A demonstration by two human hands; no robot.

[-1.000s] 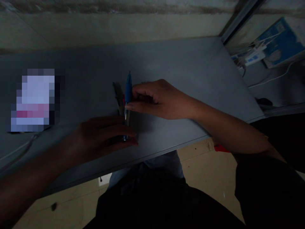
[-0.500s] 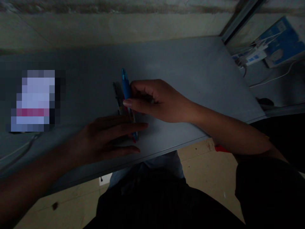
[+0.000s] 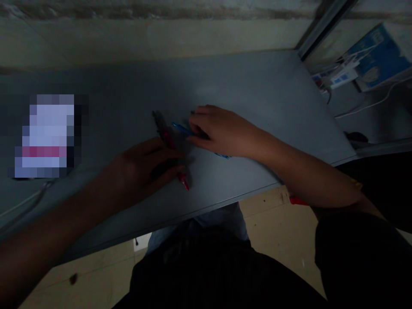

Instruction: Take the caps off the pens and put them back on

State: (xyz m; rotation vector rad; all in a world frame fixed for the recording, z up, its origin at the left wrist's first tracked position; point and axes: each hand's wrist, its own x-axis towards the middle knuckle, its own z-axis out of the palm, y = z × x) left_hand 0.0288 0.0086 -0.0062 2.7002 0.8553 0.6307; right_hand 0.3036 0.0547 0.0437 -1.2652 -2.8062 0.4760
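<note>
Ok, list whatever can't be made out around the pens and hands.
All in the head view:
Blue pen: middle hidden under the right hand.
Red pen: middle hidden under the left hand.
Either grip, closed or not: hidden by the hands' backs.
Dark item beside them: too dim to identify.
Patch at left: pixelated.
Blue box: cut by right edge.

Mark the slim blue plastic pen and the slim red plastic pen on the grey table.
slim blue plastic pen (image 3: 179, 127), head view: barrel stretch beside the right hand (image 3: 222, 131).
slim red plastic pen (image 3: 183, 181), head view: end past the left hand (image 3: 144, 167).
</note>
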